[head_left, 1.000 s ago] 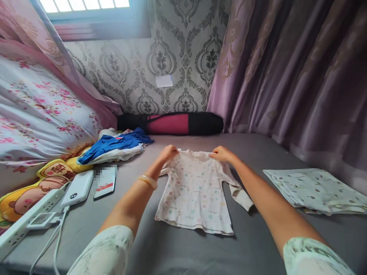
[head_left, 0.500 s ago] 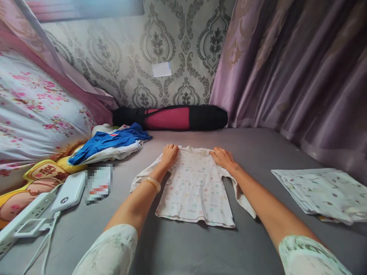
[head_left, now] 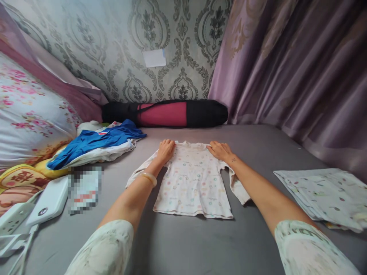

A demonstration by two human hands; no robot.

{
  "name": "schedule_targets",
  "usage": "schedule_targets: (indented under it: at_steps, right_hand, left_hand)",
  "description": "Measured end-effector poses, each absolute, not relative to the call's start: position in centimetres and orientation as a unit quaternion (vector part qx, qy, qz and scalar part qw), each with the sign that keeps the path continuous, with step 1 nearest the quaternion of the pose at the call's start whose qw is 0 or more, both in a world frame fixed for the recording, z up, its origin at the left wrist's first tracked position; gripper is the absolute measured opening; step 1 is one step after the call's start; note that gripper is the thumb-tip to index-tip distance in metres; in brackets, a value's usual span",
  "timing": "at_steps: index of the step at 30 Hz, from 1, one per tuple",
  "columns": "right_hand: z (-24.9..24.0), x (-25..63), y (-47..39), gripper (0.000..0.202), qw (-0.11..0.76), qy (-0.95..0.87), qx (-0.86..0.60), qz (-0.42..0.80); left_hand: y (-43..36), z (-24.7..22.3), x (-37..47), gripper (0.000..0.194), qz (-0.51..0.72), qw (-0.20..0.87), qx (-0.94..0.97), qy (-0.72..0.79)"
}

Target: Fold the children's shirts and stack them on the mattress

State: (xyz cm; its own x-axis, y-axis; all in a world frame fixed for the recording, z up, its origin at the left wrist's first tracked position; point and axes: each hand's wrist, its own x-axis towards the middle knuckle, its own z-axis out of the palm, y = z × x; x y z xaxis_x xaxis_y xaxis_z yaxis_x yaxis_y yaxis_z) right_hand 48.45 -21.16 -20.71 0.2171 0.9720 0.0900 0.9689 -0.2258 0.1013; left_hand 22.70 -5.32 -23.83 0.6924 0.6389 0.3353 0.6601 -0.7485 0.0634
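A small white long-sleeved shirt (head_left: 195,183) with a faint coloured print lies spread on the grey sheet (head_left: 186,244), its collar away from me and its hem toward me. My left hand (head_left: 166,150) is closed on its left shoulder, fingertips at the cloth. On the right shoulder my right hand (head_left: 220,149) grips the edge beside the collar. Both forearms lie over the outer parts of the sleeves and partly hide them.
Folded patterned cloth (head_left: 327,194) lies at the right. A blue garment (head_left: 94,143) tops a pile at the left, near a white power bank (head_left: 48,200) and a power strip (head_left: 14,217). A black and red bag (head_left: 163,114) lies along the wall.
The view has shifted a little, so objects at the left sit further left. Both hands keep their hold on the shirt's shoulders, and the shirt lies about the same way.
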Motion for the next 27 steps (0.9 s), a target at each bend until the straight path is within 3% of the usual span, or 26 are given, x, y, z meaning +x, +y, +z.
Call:
schedule_targets:
  at_steps: [7, 17, 27]
  right_hand:
    - [-20.7, 48.6, -20.5, 0.042, 0.016, 0.613, 0.79, 0.024]
    - [-20.9, 47.8, -16.7, 0.039, -0.061, 0.614, 0.781, -0.094]
    - [-22.5, 46.1, -17.3, 0.028, -0.131, 0.583, 0.802, -0.01]
  left_hand:
    - [-4.4, -24.0, 22.9, 0.032, -0.131, -0.007, -0.917, -0.377]
    - [-4.8, -22.3, 26.8, 0.03, -0.081, -0.108, -0.904, -0.407]
    - [-5.4, -24.5, 27.3, 0.029, -0.183, -0.04, -0.9, -0.393]
